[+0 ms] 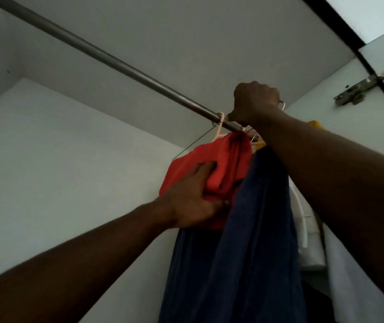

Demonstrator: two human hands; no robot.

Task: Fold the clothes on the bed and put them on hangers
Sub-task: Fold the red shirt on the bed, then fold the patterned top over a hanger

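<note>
I look up into a wardrobe at a grey metal rail (97,53). A red garment (230,159) hangs folded on a thin wire hanger (193,142) at the rail's right part. My left hand (191,199) holds the red garment from below, fingers spread on its front and thumb under it. My right hand (254,102) is curled at the rail, gripping a hanger hook there; the hook itself is mostly hidden. A pale pink hanger hook (221,120) sits on the rail just left of that hand.
A dark blue garment (251,241) hangs right of the red one, with white clothing (310,241) and a bit of yellow (314,124) behind my right arm. A metal door hinge (361,86) is at the upper right. The wardrobe's white walls surround the rail.
</note>
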